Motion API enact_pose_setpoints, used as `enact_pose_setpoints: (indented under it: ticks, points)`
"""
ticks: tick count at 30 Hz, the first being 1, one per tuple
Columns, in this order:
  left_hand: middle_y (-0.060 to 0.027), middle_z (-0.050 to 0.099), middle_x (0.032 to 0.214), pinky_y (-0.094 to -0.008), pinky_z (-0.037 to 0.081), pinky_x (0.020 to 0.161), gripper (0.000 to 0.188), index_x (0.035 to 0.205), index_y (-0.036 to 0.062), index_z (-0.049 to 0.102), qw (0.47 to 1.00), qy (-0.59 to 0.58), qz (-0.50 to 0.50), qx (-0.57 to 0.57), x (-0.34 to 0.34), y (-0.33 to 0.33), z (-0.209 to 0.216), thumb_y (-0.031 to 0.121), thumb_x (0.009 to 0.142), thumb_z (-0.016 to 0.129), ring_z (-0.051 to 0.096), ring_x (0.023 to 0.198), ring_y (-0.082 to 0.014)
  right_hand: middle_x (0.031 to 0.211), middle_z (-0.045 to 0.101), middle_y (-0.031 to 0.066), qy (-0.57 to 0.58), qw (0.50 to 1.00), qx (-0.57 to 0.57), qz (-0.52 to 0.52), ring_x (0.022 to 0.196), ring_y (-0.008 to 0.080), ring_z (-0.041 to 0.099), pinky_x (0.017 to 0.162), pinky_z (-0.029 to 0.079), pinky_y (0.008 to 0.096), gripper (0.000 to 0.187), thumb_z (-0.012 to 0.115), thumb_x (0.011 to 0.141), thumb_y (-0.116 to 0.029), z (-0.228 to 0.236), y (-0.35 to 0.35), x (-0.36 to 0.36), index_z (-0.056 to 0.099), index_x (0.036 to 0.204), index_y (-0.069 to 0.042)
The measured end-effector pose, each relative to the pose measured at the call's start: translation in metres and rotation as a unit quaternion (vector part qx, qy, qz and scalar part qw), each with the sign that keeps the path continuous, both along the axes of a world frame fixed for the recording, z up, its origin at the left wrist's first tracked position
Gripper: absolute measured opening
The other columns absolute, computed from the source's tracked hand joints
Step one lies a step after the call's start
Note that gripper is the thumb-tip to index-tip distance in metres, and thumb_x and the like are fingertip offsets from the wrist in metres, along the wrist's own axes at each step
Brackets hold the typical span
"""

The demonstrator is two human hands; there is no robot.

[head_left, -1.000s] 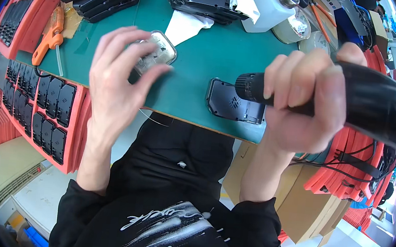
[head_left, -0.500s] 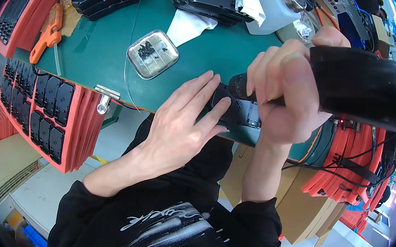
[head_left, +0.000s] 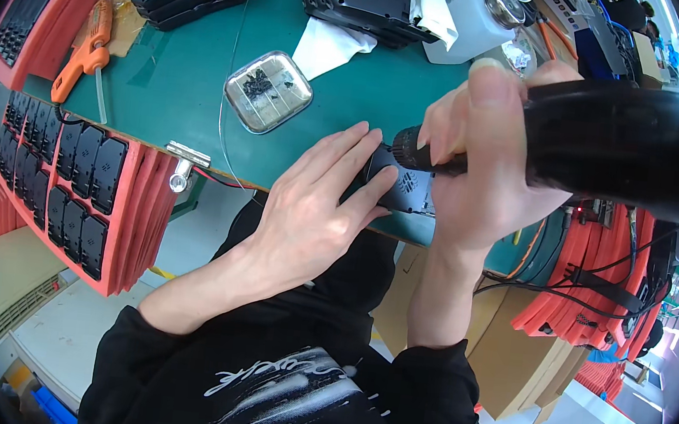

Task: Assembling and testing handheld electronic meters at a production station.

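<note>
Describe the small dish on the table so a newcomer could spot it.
On the green tabletop, look between the orange glue gun at left and the black handheld tool at right. Just below and left of a white sheet sits a shallow, rounded-square dish. Unlike those neighbours, it has inner compartments and holds a cluster of tiny dark pieces.

One left hand (head_left: 313, 205), one right hand (head_left: 482, 173) are counted, one power screwdriver (head_left: 619, 146) is spotted, now one compartmented box (head_left: 271, 112) is tallied, one orange glue gun (head_left: 87, 59), one silver bulldog clip (head_left: 185, 164)!
</note>
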State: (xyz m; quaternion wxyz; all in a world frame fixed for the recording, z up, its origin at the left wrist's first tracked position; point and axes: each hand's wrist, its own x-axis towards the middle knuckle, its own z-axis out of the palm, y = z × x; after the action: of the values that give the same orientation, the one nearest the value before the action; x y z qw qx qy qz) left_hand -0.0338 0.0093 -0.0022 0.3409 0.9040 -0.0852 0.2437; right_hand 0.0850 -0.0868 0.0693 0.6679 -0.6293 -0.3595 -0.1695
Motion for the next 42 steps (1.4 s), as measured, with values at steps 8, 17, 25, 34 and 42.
enact_pose_setpoints:
  ticks: [8,17,25,34,42]
  points:
    - [-0.016,0.071,0.119,-0.0447,0.055,0.096,0.031,0.101,-0.0007,0.076,0.993,-0.025,0.055,-0.105,0.002,0.022,0.004,0.005,0.072,0.086,0.065,0.119,-0.0372,0.067,0.051,0.0029,0.087,0.988,0.111,0.055,0.049,0.0121,0.044,0.05,0.042,0.0306,0.027,0.054,0.1,-0.011,0.01,-0.011,-0.015,0.051,0.124,0.001]
    - [-0.0101,0.074,0.108,-0.0415,0.055,0.095,0.018,0.087,0.0004,0.075,0.978,-0.009,0.067,-0.198,0.01,0.02,0.011,-0.003,0.072,0.084,0.067,0.117,-0.0316,0.076,0.051,0.0014,0.1,0.917,0.156,0.352,0.058,0.0111,0.047,0.061,0.043,0.0331,0.04,0.044,0.107,-0.027,0.026,-0.04,-0.003,0.048,0.137,-0.001]
    - [-0.01,0.074,0.109,-0.042,0.055,0.095,0.017,0.087,-0.0005,0.075,0.988,-0.027,0.044,-0.148,0.011,0.04,0.008,-0.002,0.073,0.084,0.068,0.117,-0.0317,0.075,0.052,0.0015,0.087,0.93,0.164,0.316,0.057,0.0113,0.048,0.06,0.043,0.0325,0.044,0.047,0.107,-0.026,0.019,-0.04,-0.006,0.044,0.144,-0.002]
    - [-0.0133,0.066,0.127,-0.0455,0.05,0.106,0.056,0.119,0.0032,0.07,0.998,0.05,0.019,-0.04,0.008,0.049,0.025,0.01,0.067,0.091,0.057,0.131,-0.0359,0.073,0.054,0.0029,0.144,0.95,0.094,0.259,0.056,0.0137,0.051,0.055,0.046,0.0303,0.046,0.054,0.104,-0.021,0.015,-0.047,-0.03,0.038,0.144,-0.004]
    - [-0.0114,0.065,0.13,-0.0462,0.05,0.106,0.074,0.13,0.006,0.067,0.994,0.063,-0.069,-0.063,0.024,0.013,0.009,0.003,0.059,0.088,0.055,0.132,-0.0367,0.07,0.054,0.0035,0.152,0.958,0.042,0.238,0.053,0.015,0.053,0.055,0.047,0.0308,0.047,0.062,0.099,-0.015,0.007,-0.048,-0.034,0.034,0.135,-0.007]
